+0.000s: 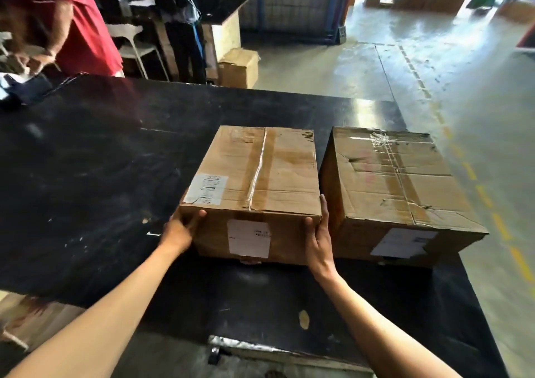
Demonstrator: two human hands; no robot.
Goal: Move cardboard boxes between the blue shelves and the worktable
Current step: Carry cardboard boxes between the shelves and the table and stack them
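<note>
Two taped cardboard boxes stand side by side on the black worktable point(86, 160). The left box point(257, 175) carries white labels on its near face and top. My left hand point(181, 228) grips its near left corner, and my right hand point(320, 235) presses flat against its near right side, in the narrow gap beside the other box. The right box point(396, 183) is dented, with a white label on its near face, and sits at the table's right edge. Blue shelf framing point(335, 7) stands far behind.
A person in a red shirt point(66, 21) works at the table's far left corner. Another cardboard box point(238, 67) sits on the floor beyond the table, next to a second bench. Concrete floor with a yellow dashed line point(480, 192) runs along the right. More boxes stand by the bright doorway.
</note>
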